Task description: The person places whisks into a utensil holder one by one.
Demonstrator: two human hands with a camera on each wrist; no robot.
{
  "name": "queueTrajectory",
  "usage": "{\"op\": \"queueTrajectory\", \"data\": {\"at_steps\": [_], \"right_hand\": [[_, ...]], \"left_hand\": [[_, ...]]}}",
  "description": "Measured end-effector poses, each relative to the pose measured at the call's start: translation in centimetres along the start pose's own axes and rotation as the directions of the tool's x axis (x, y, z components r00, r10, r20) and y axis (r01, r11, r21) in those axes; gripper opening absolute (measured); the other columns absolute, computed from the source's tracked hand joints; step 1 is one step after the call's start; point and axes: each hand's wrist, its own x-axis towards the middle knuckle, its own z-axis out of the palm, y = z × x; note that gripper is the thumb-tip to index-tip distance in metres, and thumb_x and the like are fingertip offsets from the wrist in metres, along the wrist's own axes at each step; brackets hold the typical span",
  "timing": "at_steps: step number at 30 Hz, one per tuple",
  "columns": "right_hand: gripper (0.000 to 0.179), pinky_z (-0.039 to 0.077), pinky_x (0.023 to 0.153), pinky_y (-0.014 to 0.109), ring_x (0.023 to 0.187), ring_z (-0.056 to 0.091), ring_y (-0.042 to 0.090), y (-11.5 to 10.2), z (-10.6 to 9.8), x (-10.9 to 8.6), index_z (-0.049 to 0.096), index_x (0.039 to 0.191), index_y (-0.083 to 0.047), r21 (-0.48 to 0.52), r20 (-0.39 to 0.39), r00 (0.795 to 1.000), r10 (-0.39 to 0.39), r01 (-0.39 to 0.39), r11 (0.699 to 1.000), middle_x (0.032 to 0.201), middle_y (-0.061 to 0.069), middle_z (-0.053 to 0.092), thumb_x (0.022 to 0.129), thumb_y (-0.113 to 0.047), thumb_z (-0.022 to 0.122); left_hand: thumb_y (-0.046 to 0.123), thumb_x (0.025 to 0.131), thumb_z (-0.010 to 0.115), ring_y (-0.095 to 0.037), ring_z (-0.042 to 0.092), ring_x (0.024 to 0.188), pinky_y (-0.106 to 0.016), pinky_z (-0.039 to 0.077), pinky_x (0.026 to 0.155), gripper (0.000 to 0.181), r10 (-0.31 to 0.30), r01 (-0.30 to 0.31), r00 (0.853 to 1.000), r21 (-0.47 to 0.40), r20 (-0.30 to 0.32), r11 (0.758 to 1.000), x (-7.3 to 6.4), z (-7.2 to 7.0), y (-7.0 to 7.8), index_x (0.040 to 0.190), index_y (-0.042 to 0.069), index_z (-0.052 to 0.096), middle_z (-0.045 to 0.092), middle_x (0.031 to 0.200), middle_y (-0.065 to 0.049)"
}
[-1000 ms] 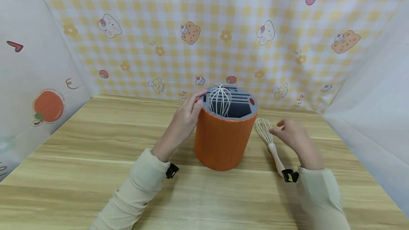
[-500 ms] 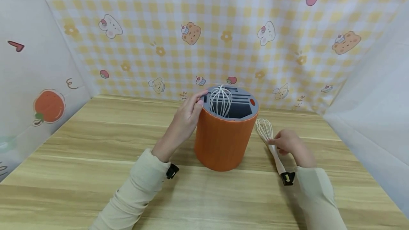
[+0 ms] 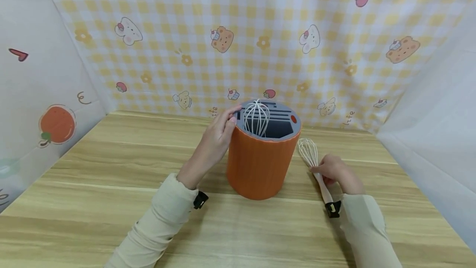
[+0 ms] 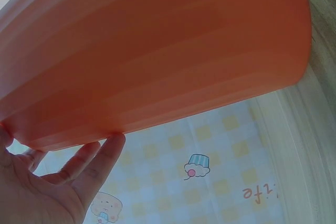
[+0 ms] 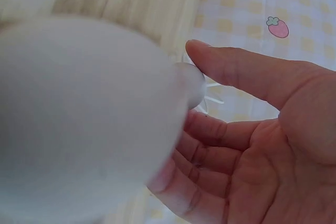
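An orange round utensil holder (image 3: 260, 168) with a grey slotted top stands upright on the table. My left hand (image 3: 217, 133) rests on its left rim. In the left wrist view the fairly straight fingers (image 4: 102, 166) touch the holder's side. A whisk (image 3: 256, 117) sits in the holder's large compartment, wires up, its handle hidden inside. To the right of the holder lies a second whisk (image 3: 307, 151), wires pointing away. My right hand (image 3: 334, 171) pinches it by the upper handle, thumb and fingers on both sides. Its pale handle (image 5: 79, 119) looms large and blurred in the right wrist view.
The wooden table (image 3: 111, 202) reaches back to a yellow checked cloth (image 3: 260, 69) printed with cartoon animals. White cloth walls (image 3: 33, 94) stand on the left and right. The holder's top also has several narrow slots and a red spot (image 3: 293, 119).
My right hand has lowered from above the whisk's wires to its upper handle and now pinches it. The left hand and the holder have stayed in place.
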Motion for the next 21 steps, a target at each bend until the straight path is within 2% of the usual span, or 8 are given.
{"op": "queueTrajectory", "data": {"at_steps": [14,21], "right_hand": [[0.029,0.053,0.053,0.027,0.051,0.057,0.011,-0.1,-0.1,-0.1,0.061,0.068,0.001,0.033,-0.015,0.999,-0.047,0.048,0.998,0.057,0.005,0.058,0.089,-0.019,0.057],[0.028,0.055,0.055,0.032,0.051,0.059,0.011,-0.1,-1.2,-0.9,0.061,0.081,0.007,0.119,-0.079,0.989,-0.123,0.132,0.984,0.061,0.005,0.06,0.091,-0.019,0.054]], "left_hand": [[0.041,0.1,0.026,-0.018,0.039,0.131,-0.043,0.036,0.106,0.044,-0.011,0.011,1.0,-0.003,0.009,1.0,-0.1,-0.1,-0.1,0.139,0.027,0.04,0.04,0.144,0.003],[0.042,0.1,0.025,-0.016,0.039,0.131,-0.041,0.036,0.106,0.045,-0.014,0.014,1.0,0.001,0.01,1.0,0.0,-0.1,-0.1,0.139,0.028,0.04,0.04,0.143,0.004]]}}
